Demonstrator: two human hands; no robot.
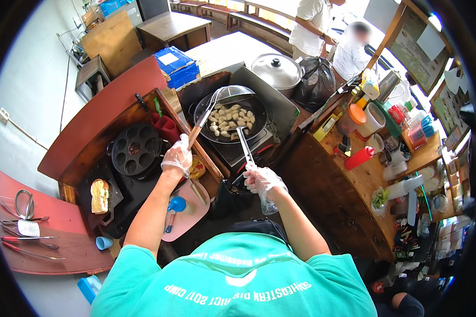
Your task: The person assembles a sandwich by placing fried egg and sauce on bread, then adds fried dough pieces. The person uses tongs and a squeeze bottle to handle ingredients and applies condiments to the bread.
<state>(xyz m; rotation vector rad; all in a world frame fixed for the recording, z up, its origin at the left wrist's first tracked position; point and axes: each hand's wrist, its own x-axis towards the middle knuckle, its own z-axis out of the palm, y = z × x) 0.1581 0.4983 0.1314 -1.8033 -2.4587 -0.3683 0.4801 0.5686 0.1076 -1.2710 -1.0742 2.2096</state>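
Observation:
My left hand [177, 157], in a clear plastic glove, is closed round the wooden handle of a wire skimmer [235, 95]. The skimmer's mesh head is over the far rim of a dark wok [263, 117]. Several pale, lumpy food pieces [228, 117] lie in the wok, on a burner [253, 150]. My right hand [264, 181], also gloved, grips long metal tongs [245, 147]. Their far end reaches in among the pieces at the wok's near right side.
Left of the wok are a round-hollowed pan [136, 149], toasted bread [99, 196] and a pink board [188, 216]. Beyond stand a lidded pot [276, 70] and a black bag [316, 84]. A counter with a red bottle [359, 158] flanks me on the right. Two people [313, 29] are farther off.

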